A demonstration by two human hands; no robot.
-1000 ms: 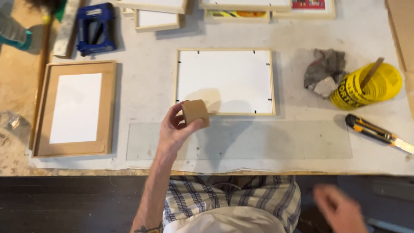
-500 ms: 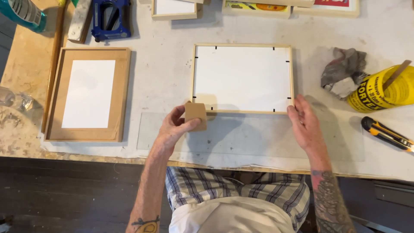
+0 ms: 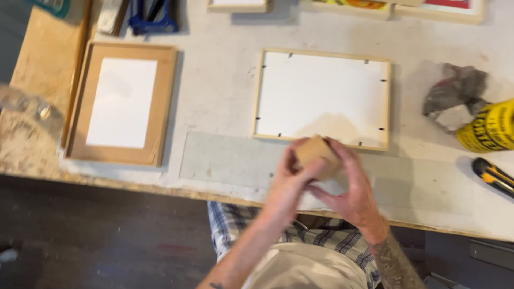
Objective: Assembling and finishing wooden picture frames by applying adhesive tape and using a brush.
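Observation:
A small tan block [image 3: 317, 152] is held above the near edge of the bench, with both hands on it. My left hand [image 3: 292, 176] grips it from the left and my right hand [image 3: 350, 184] cups it from the right and below. Just beyond the hands lies a light wooden picture frame [image 3: 323, 55], face down with a white backing. Under the hands a clear glass sheet [image 3: 225, 160] lies flat on the white bench top [image 3: 219, 85].
A darker wooden frame [image 3: 166, 101] with a white insert lies at the left. A grey rag [image 3: 455, 96], a yellow tape roll [image 3: 490, 128] and a yellow-black utility knife [image 3: 492, 175] are at the right. A blue tool [image 3: 152, 16] and more frames sit at the back.
My right hand has moved left from the frame's corner and joined the left hand on the tan block. The view has shifted, so the bench sits further right.

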